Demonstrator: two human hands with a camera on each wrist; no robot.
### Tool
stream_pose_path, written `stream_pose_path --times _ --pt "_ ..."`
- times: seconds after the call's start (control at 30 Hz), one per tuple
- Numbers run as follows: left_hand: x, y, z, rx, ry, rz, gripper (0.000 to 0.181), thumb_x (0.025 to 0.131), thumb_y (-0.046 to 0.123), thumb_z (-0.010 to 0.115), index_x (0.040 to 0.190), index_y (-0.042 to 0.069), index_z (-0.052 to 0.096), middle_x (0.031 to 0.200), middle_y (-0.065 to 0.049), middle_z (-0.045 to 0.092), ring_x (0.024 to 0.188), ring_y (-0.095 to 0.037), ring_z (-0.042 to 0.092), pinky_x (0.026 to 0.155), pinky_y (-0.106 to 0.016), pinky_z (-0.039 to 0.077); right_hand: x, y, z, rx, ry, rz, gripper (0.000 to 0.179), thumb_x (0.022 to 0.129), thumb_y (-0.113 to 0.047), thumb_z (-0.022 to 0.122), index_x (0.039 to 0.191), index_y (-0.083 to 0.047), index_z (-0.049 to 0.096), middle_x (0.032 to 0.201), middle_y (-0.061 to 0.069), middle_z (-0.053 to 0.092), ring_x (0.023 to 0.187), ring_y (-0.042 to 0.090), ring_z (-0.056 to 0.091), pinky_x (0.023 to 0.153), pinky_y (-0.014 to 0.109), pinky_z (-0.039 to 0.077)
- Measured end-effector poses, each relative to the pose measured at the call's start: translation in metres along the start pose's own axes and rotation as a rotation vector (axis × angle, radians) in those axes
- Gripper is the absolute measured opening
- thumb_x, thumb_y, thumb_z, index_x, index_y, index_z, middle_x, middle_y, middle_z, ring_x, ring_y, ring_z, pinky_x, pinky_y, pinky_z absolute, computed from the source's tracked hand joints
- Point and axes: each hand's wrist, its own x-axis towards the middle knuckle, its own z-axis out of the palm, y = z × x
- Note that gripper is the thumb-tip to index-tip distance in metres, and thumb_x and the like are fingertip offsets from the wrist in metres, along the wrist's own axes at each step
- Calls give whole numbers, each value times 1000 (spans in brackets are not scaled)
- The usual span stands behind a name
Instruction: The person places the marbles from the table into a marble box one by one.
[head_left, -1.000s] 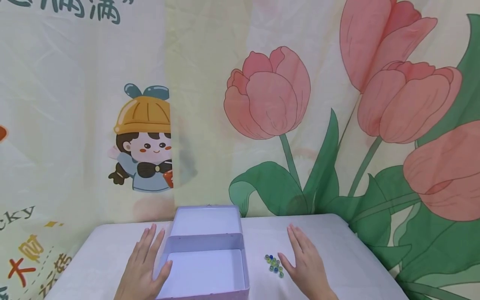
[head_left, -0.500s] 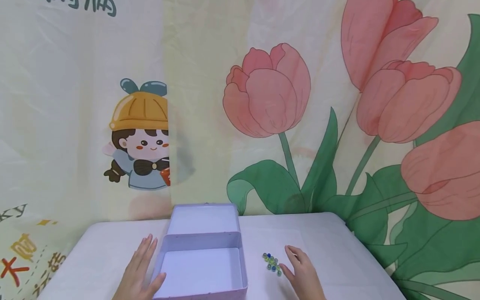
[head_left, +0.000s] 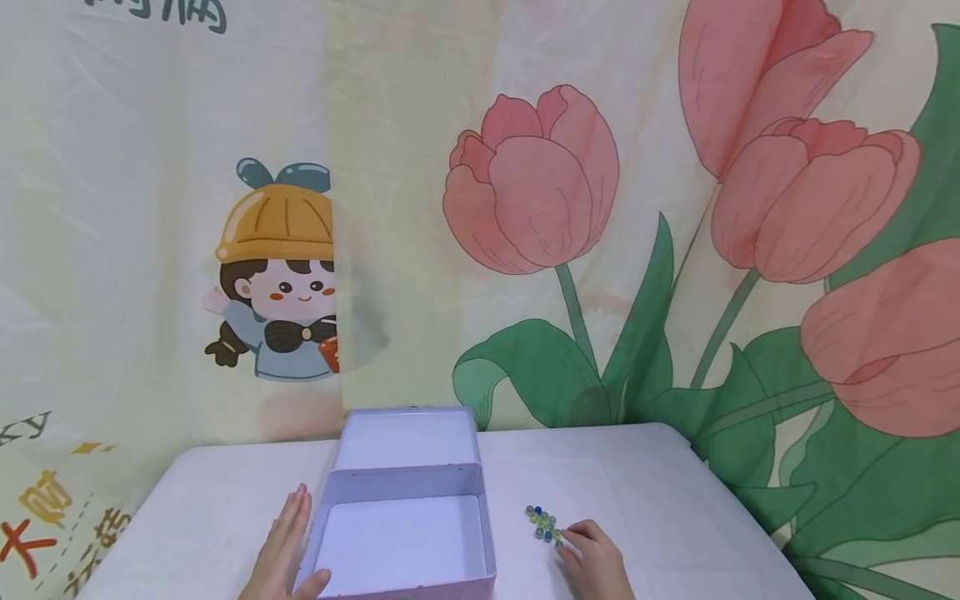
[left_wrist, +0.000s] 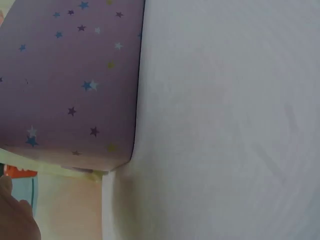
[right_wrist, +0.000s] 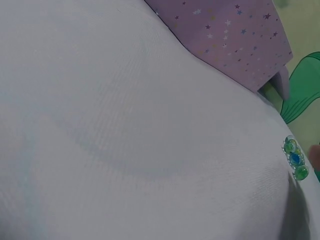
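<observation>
A small cluster of glass marbles (head_left: 542,521), green, yellowish and blue, lies on the white cloth right of a box. My right hand (head_left: 597,562) is low beside them, fingers bent, thumb and forefinger tips at the nearest marbles; I cannot tell whether one is pinched. In the right wrist view, a fingertip (right_wrist: 314,156) shows close to the marbles (right_wrist: 296,159). The box (head_left: 405,542) stands with its lid raised and a bare pale inside. Along its left side, my left hand (head_left: 279,550) holds nothing, fingers straight and thumb toward the rim.
The raised lid (head_left: 408,439) leans at the back, near a wall cloth (head_left: 405,250) printed with tulips and a cartoon child. Stars dot the purple outer side (left_wrist: 75,85) of the box. White cloth (head_left: 660,500) covers the table, which ends at a slanting right edge.
My right hand has come down and closer to the marbles, its fingers bending inward. My left hand has sunk lower beside the box. The view has shifted slightly.
</observation>
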Motion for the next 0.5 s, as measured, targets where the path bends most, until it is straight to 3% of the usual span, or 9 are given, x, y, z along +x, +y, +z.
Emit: stream_pose_path --times 0.13,0.27,0.3,0.4,0.43,0.47,0.5 --pt "-1 -11 3 -60 26 137 93 80 28 69 140 -21 19 154 -31 11 147 -10 2 113 -16 1 2 -1 8 12 -29 68 20 75 -11 77 95 -9 74 90 -8 59 81 7 60 71 25 53" --pt "1 -19 7 -172 37 264 97 87 42 61 135 -28 14 155 -31 5 148 -15 3 113 -13 7 3 0 13 11 -25 86 19 73 -8 78 92 -9 74 87 -7 59 78 7 60 67 23 53" --pt "1 -19 8 -205 24 269 98 87 43 60 136 -27 12 157 -27 2 148 -13 2 117 -25 11 3 0 14 12 -24 89 19 73 -8 78 91 -10 74 87 -7 59 78 7 60 67 23 53" --pt "-1 -22 11 -278 1 255 100 90 50 52 138 -25 7 160 -15 -2 147 -10 1 115 -24 9 3 1 16 8 -28 102 17 73 -9 79 89 -11 74 85 -7 59 76 7 59 67 24 53" --pt "-3 -23 12 -308 -15 232 101 90 53 49 140 -22 5 161 -11 -4 146 -7 0 114 -22 8 4 1 16 5 -26 105 16 73 -9 79 88 -11 75 84 -7 59 76 7 59 67 25 53" --pt "-4 -23 12 -347 -36 200 101 90 55 48 143 -18 2 161 -5 -6 145 -3 -1 116 -38 10 4 2 17 7 -24 113 15 73 -9 78 87 -12 75 84 -7 59 75 6 58 66 25 53" --pt "-6 -23 13 -372 -53 169 100 90 57 45 146 -13 0 161 -1 -7 144 0 -1 115 -35 9 4 2 17 8 -21 117 14 73 -9 78 87 -12 75 83 -7 59 74 6 58 66 25 53"
